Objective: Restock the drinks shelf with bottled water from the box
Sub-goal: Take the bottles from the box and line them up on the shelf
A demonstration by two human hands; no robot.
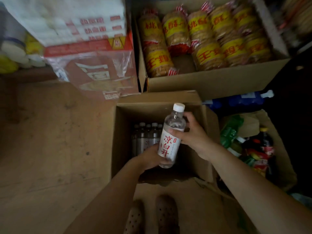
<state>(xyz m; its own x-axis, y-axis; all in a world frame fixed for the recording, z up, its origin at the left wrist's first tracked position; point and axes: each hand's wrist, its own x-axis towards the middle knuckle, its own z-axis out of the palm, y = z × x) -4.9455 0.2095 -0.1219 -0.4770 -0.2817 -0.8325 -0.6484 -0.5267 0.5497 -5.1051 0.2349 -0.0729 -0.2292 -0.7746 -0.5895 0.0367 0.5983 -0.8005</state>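
Note:
A clear water bottle (pixel 169 142) with a white cap and a white label with red characters is held upright above an open cardboard box (pixel 116 141) on the floor. My right hand (pixel 192 134) grips the bottle at its shoulder. My left hand (pixel 152 157) cups its lower end from the left. Several more water bottles (pixel 145 135) stand in the box's far left corner. The drinks shelf is not in view.
A larger carton (pixel 211 81) of yellow-labelled biscuit packs sits behind the box. Red and white packages (pixel 94 53) are stacked at the upper left. A box (pixel 278 149) of mixed bottles and packets stands to the right. Bare floor lies to the left, and my shoes (pixel 152 215) show below.

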